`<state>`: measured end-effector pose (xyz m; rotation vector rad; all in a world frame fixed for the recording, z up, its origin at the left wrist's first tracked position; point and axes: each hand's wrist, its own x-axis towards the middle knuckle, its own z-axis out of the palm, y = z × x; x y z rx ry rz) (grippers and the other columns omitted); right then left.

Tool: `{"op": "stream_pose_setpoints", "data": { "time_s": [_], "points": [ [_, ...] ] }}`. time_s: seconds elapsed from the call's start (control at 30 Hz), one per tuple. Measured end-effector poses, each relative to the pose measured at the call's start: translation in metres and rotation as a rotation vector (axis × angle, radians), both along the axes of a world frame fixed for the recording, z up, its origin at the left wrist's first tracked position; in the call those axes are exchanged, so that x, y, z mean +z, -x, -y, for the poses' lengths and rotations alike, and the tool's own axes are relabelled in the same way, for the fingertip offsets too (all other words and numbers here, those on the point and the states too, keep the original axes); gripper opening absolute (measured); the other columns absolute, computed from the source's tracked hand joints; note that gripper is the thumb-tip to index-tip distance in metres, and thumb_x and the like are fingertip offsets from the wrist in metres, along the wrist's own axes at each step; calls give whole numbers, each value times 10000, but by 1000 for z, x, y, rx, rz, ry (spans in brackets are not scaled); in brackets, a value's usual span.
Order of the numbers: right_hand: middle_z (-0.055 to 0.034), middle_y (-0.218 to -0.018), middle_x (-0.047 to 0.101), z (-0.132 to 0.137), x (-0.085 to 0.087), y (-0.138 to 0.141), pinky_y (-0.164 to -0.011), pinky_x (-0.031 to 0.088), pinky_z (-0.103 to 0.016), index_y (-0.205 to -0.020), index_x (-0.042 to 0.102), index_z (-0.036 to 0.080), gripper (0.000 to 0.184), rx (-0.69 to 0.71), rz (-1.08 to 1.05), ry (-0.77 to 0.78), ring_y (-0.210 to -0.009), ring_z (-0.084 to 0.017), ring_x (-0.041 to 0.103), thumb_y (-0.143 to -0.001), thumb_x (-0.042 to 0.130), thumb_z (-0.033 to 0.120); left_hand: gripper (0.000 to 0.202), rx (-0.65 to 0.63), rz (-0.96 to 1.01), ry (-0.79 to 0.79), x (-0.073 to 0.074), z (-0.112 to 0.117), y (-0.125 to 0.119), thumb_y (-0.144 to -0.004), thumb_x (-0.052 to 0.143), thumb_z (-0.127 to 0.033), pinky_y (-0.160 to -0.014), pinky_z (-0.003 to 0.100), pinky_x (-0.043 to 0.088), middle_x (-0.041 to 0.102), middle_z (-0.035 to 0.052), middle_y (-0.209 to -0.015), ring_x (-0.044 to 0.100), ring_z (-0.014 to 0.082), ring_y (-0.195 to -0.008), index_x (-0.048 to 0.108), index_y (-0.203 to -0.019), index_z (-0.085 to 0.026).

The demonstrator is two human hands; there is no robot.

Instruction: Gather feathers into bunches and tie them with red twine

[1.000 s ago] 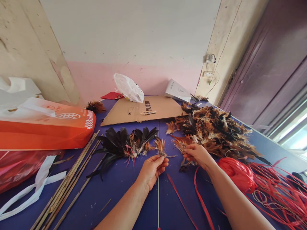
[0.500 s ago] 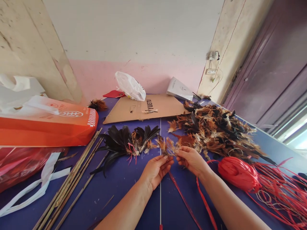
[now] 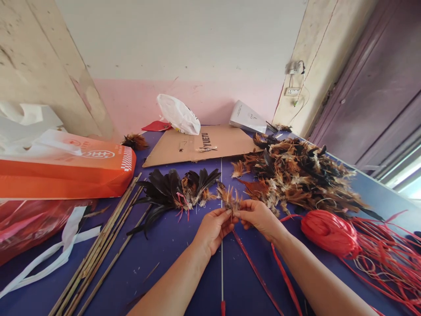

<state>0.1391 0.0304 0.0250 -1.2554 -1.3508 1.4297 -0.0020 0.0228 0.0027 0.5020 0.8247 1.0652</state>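
Observation:
Small brown feathers [image 3: 229,196] stand up from the fingertips of both hands, over the middle of the blue table. My left hand [image 3: 213,228] pinches their base between thumb and fingers. Close against it, my right hand [image 3: 259,216] pinches the same little bunch from the right side. A red plastic strip [image 3: 252,263] runs from below the hands toward the front edge. Bunches of black feathers [image 3: 167,186] lie just beyond and left of my left hand. To the right of my right hand is a large heap of brown feathers [image 3: 296,175].
A red twine bundle [image 3: 329,232] with loose strands lies at right. Thin sticks [image 3: 98,243] lie at left, beside an orange bag [image 3: 66,175] and a white strap [image 3: 66,245]. Flat cardboard [image 3: 187,147], a white plastic bag [image 3: 179,115] and a white box [image 3: 248,117] are at the back.
My right hand has moved slightly left, so the feathers it held apart are now together with those in my left hand. The view has shifted slightly.

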Motion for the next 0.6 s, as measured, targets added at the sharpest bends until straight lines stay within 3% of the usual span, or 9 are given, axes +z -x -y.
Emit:
{"op": "stream_pose_setpoints", "data": {
  "time_s": [0.27,0.43,0.6],
  "points": [
    [16,-546,557,-3,-6,-2,-394,391,-184,-741,590,125,279,9,-40,45,-443,-64,475,-641,640,380,60,-17,-67,-74,1,2,-1,-693,624,-109,-480,158,469,654,56,-659,610,100,-557,634,-751,-97],
    [13,-570,567,-4,-8,-1,-373,346,-165,-739,585,119,220,9,-44,24,-431,-49,448,-627,647,297,52,-23,-80,-76,0,2,-1,-693,627,-120,-499,165,473,651,59,-645,614,109,-575,628,-740,-99],
    [65,-451,473,-3,-8,0,-353,314,-159,-671,559,134,131,-48,20,-23,-390,-43,400,-617,636,225,50,-4,-83,-44,-3,1,-2,-685,630,-119,-515,181,481,654,62,-643,619,119,-582,622,-732,-104]
  ]
}}
